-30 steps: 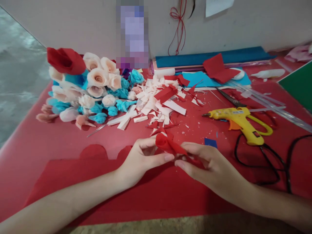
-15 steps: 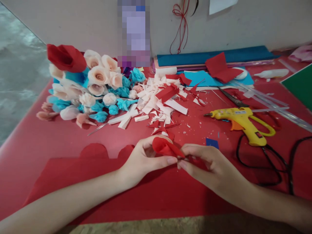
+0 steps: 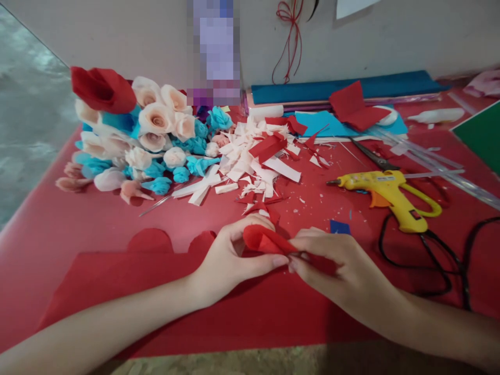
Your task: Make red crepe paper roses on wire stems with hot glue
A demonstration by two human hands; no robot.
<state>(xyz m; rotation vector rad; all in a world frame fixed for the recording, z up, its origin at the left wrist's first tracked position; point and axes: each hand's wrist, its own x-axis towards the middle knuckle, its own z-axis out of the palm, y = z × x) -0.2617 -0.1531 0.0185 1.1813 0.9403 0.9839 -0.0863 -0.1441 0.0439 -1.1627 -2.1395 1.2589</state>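
Note:
Between my hands, low over the table, is a curled red paper petal point(image 3: 261, 238) with its wide end to the left. My left hand point(image 3: 229, 258) is closed around it, the thumb along its lower side. At the narrow right end, the fingertips of my right hand point(image 3: 330, 260) pinch the petal. A thin dark rod-like piece point(image 3: 300, 254) shows between those right fingers; its kind is unclear. Beneath my forearms lies a red paper sheet point(image 3: 128, 291), and red rounded cut pieces point(image 3: 150, 240) stick out past its upper edge.
Paper flowers point(image 3: 156, 120) in several colours are heaped back left. White and red paper scraps point(image 3: 253, 156) lie mid-table. A yellow glue gun point(image 3: 390, 190) with a black cord point(image 3: 445, 271), scissors point(image 3: 373, 154), clear sticks point(image 3: 441, 161) and a white bottle point(image 3: 437, 115) are on the right.
The red petal has turned slightly between my fingers, its open end looking narrower. My right fingers have shifted a little, and the thin dark piece shows more.

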